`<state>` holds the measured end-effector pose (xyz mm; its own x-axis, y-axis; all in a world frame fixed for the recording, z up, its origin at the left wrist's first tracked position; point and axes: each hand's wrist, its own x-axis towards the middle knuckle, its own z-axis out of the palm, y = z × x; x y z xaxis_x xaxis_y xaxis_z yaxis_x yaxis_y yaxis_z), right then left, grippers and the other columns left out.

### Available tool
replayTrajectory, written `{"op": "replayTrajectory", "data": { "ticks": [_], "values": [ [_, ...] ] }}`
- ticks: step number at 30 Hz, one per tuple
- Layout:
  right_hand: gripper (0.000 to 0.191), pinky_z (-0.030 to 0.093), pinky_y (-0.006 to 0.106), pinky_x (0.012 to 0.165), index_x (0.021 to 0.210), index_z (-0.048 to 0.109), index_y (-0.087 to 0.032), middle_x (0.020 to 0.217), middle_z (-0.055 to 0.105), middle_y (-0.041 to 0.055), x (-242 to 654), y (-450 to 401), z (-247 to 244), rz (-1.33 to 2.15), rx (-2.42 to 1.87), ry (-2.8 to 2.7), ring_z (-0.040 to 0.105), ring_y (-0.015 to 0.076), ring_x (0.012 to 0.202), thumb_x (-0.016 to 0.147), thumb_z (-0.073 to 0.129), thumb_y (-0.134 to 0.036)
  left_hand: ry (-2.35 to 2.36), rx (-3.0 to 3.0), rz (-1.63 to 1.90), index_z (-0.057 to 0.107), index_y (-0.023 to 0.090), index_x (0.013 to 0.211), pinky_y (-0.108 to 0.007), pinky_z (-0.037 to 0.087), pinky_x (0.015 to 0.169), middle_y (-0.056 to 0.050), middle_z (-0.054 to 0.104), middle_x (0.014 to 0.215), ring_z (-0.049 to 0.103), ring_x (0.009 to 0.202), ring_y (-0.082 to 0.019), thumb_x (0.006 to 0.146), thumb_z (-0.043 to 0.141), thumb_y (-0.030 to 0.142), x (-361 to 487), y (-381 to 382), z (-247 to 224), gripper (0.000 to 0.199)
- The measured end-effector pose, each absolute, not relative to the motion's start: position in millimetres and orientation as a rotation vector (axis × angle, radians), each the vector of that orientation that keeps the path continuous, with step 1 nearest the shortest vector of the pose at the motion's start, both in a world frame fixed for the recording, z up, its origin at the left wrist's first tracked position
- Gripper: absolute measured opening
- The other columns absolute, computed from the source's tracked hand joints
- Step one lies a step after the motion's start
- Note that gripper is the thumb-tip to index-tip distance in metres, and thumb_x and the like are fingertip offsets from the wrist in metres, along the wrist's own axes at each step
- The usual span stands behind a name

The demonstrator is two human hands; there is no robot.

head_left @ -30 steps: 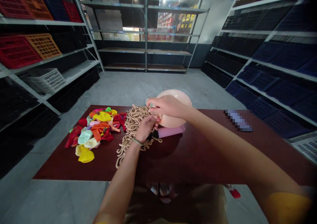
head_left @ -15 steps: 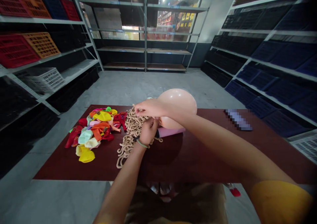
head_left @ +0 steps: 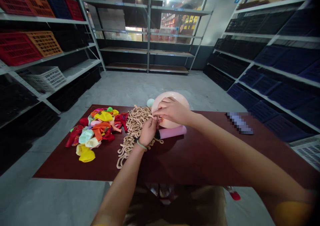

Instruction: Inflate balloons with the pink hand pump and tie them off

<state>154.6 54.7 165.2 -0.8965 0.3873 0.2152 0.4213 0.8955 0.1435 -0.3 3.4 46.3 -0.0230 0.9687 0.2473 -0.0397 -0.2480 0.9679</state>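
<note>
A pale pink inflated balloon sits over the table, its neck end toward my hands. My left hand is closed, thumb and fingertips pinched at the balloon's neck. My right hand reaches across the balloon's front, its fingertips pressed together near the left thumb; whatever it pinches there is too small to make out. Just below lies a pink cylindrical pump with a black end. A heap of beige cord-like pieces lies beside and behind my left hand.
Uninflated balloons in many colours are piled on the left of the dark red table. A blurred flat object lies at the right. A pale green round thing shows behind the cord heap. Shelves with crates line both sides.
My right hand has moved right and back from over the cord heap to the balloon's front. The balloon has shifted slightly left. My left hand keeps its pinch at the neck.
</note>
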Motion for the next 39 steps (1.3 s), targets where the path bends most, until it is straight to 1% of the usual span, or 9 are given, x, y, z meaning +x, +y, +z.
{"op": "replayTrajectory", "data": {
  "ticks": [4, 9, 15, 20, 25, 27, 29, 33, 39],
  "values": [
    [0.02, 0.03, 0.038, 0.088, 0.092, 0.073, -0.027, 0.096, 0.066, 0.0033, 153.7, 59.9, 156.6, -0.414, -0.596, -2.885, 0.046, 0.0226, 0.099, 0.093, 0.053, -0.03, 1.144, 1.463, 1.392, 0.057, 0.017, 0.067, -0.026, 0.036, 0.061, 0.0, 0.051, 0.06, 0.046, 0.059, -0.013, 0.095, 0.044, 0.056, -1.1, 2.9, 46.4, 0.051],
    [0.02, 0.033, 0.038, 0.087, 0.091, 0.069, -0.023, 0.105, 0.065, 0.0051, 160.8, 65.1, 152.8, -0.549, -0.589, -2.871, 0.047, 0.0226, 0.101, 0.092, 0.051, -0.03, 1.184, 1.468, 1.374, 0.056, 0.017, 0.06, -0.026, 0.037, 0.061, -0.001, 0.055, 0.058, 0.048, 0.057, -0.013, 0.093, 0.048, 0.056, -1.2, 3.4, 49.2, 0.053],
    [0.024, 0.033, 0.042, 0.097, 0.093, 0.069, -0.018, 0.11, 0.061, 0.0112, 165.6, 45.7, 151.8, -0.575, -0.649, -2.824, 0.044, 0.0279, 0.112, 0.089, 0.051, -0.033, 1.031, 1.149, 1.317, 0.063, 0.015, 0.069, -0.023, 0.037, 0.055, -0.002, 0.059, 0.061, 0.049, 0.054, -0.011, 0.086, 0.061, 0.056, -4.2, 9.0, 44.0, 0.044],
    [0.024, 0.033, 0.041, 0.099, 0.094, 0.071, -0.018, 0.108, 0.06, 0.0119, 171.3, 38.9, 140.6, -0.514, -0.74, -2.771, 0.044, 0.0284, 0.113, 0.09, 0.05, -0.03, 0.892, 1.071, 1.375, 0.062, 0.015, 0.078, -0.021, 0.042, 0.06, 0.0, 0.061, 0.07, 0.054, 0.06, -0.009, 0.079, 0.072, 0.047, -5.6, 9.5, 48.9, 0.034],
    [0.029, 0.032, 0.039, 0.099, 0.088, 0.07, -0.02, 0.105, 0.063, 0.0081, 178.0, 39.4, 141.8, -0.3, -0.809, -2.696, 0.048, 0.0238, 0.107, 0.095, 0.042, -0.028, 0.863, 1.157, 1.35, 0.059, 0.015, 0.086, -0.021, 0.045, 0.062, 0.001, 0.06, 0.071, 0.054, 0.062, -0.009, 0.081, 0.07, 0.048, -7.2, 9.4, 51.6, 0.034],
    [0.033, 0.031, 0.038, 0.1, 0.093, 0.07, -0.021, 0.107, 0.064, 0.0057, 176.8, 38.1, 145.9, -0.183, -0.857, -2.615, 0.049, 0.0213, 0.107, 0.099, 0.038, -0.029, 0.85, 1.187, 1.348, 0.059, 0.016, 0.088, -0.022, 0.045, 0.063, 0.001, 0.06, 0.072, 0.054, 0.062, -0.009, 0.082, 0.069, 0.048, -7.4, 8.9, 51.1, 0.034],
    [0.032, 0.031, 0.038, 0.1, 0.098, 0.071, -0.024, 0.11, 0.064, 0.0046, 173.2, 36.4, 148.7, -0.112, -0.893, -2.564, 0.049, 0.0211, 0.109, 0.099, 0.04, -0.032, 0.839, 1.213, 1.346, 0.057, 0.016, 0.089, -0.022, 0.045, 0.063, 0.001, 0.059, 0.072, 0.054, 0.062, -0.009, 0.082, 0.069, 0.047, -6.8, 7.4, 51.7, 0.034],
    [0.023, 0.027, 0.043, 0.102, 0.093, 0.074, -0.028, 0.112, 0.063, 0.005, 165.7, 34.8, 146.4, -0.127, -0.944, -2.555, 0.045, 0.0239, 0.112, 0.095, 0.053, -0.035, 0.826, 1.266, 1.33, 0.055, 0.016, 0.087, -0.023, 0.045, 0.063, 0.001, 0.059, 0.072, 0.053, 0.063, -0.01, 0.083, 0.069, 0.046, -4.0, 3.4, 55.4, 0.033],
    [0.018, 0.023, 0.046, 0.102, 0.084, 0.072, -0.027, 0.109, 0.064, 0.0039, 161.0, 36.5, 134.9, -0.256, -0.974, -2.51, 0.045, 0.0245, 0.111, 0.09, 0.056, -0.032, 0.861, 1.288, 1.342, 0.056, 0.018, 0.09, -0.024, 0.046, 0.065, 0.0, 0.06, 0.072, 0.055, 0.064, -0.012, 0.083, 0.068, 0.047, -2.2, 1.7, 54.4, 0.032]
  ]
}}
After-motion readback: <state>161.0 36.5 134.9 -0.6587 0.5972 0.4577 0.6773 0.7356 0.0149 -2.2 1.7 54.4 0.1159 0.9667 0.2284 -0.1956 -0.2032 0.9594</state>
